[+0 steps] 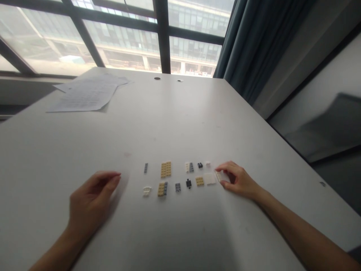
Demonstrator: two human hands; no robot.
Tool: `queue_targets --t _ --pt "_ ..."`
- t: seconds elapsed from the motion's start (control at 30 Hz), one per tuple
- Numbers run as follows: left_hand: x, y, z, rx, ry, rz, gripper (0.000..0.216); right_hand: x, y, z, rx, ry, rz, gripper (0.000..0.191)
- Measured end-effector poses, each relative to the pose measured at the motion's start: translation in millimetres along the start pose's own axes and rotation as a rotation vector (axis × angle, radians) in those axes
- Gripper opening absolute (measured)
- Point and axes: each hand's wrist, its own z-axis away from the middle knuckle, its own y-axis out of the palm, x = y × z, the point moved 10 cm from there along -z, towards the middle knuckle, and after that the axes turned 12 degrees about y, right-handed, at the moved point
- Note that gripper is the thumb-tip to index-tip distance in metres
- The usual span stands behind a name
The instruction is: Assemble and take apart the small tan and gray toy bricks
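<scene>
My right hand (237,178) is at the right end of the loose toy bricks, with thumb and fingers closed on the two ends of a narrow white brick (218,176). Just left of it lies a flat white plate (210,178), with a tan plate (199,181) beyond. My left hand (93,197) is apart from the bricks on the left, its thumb and forefinger tips together and nothing visible between them. Nearest to it are a curved white piece (146,191) and a thin grey plate (146,168).
Mid-table lie tan plates (166,169), a tan-and-grey pair (162,189), a grey piece (178,187), black pieces (188,183) (200,165), and a white-and-grey pair (189,167). Printed papers (87,92) lie at the back left of the white table (175,131), before a window.
</scene>
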Motion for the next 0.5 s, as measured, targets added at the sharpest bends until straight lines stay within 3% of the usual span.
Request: queue_targets --t 0.13,0.27,0.5 --pt "12.3 -5.5 -1.2 -0.043 -0.104 -0.003 0.022 1.6 1.5 2.1 0.02 -0.024 -0.017 0.042" --pt "8.3 -6.1 -1.1 -0.056 -0.08 0.001 0.022 -5.0 -6.2 4.1 -0.028 -0.007 -0.126 0.039" --pt "6.6 -8.2 1.0 -0.087 -0.081 0.002 0.025 -63.8 -31.6 7.7 -0.294 0.238 -0.659 0.027"
